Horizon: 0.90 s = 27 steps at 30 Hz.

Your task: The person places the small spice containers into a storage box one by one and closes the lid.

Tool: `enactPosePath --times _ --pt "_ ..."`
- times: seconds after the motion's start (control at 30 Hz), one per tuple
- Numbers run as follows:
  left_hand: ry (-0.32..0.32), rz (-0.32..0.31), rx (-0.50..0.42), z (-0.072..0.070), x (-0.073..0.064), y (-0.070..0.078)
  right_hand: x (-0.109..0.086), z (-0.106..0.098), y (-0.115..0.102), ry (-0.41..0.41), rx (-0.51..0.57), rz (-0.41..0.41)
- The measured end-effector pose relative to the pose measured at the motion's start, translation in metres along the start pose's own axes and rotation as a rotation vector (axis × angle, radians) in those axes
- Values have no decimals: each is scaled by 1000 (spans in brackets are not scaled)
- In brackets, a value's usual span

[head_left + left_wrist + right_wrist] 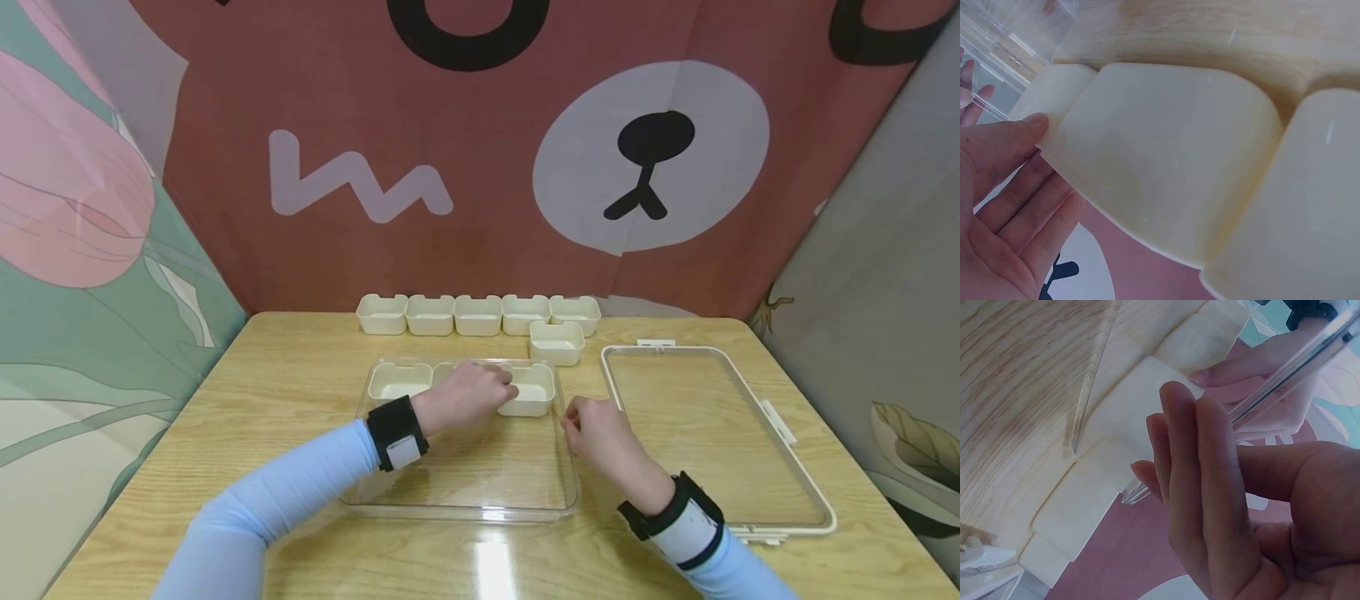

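In the head view a clear tray (457, 510) holds a row of three cream bins along its back: a left bin (401, 382), a middle one mostly covered by my left hand (467, 393), and a right bin (531, 392). That hand reaches across the tray. Up close in the left wrist view, its thumb presses the outer wall of a cream bin (1154, 150) near the rim, with the fingers on the other side, pinching it. Just beside the tray's right wall is my right hand (603, 435), its fingers (1216, 462) loosely bent and together, holding nothing.
Several more cream bins (477, 317) line the table's back edge, and a single bin (557, 343) stands before their right end. To the right lies a white-framed clear lid (720, 354) with clips. Printed cloth (450, 250) hangs behind the wooden table (285, 367).
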<state>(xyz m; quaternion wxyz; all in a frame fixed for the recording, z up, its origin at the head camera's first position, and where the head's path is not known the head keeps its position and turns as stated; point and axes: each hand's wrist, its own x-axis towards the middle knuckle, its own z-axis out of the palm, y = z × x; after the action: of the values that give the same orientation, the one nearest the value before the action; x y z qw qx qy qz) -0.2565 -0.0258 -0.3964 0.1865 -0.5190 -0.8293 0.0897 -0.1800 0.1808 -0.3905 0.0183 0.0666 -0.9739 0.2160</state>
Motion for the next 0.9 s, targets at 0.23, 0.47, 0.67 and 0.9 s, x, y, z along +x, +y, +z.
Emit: enactPosePath --times 0.23,0.47,0.67,0.9 --pt "-15 -2 -4 -2 -1 -2 1 -2 -1 -15 4 12" --pt "-11 1 -17 -3 -3 -2 0 -1 -1 -12 5 9" --pt "-2 3 -19 -3 -4 -2 -1 0 0 -7 25 5" --pt "10 5 -28 -2 -6 -2 -1 -1 0 -8 34 12"
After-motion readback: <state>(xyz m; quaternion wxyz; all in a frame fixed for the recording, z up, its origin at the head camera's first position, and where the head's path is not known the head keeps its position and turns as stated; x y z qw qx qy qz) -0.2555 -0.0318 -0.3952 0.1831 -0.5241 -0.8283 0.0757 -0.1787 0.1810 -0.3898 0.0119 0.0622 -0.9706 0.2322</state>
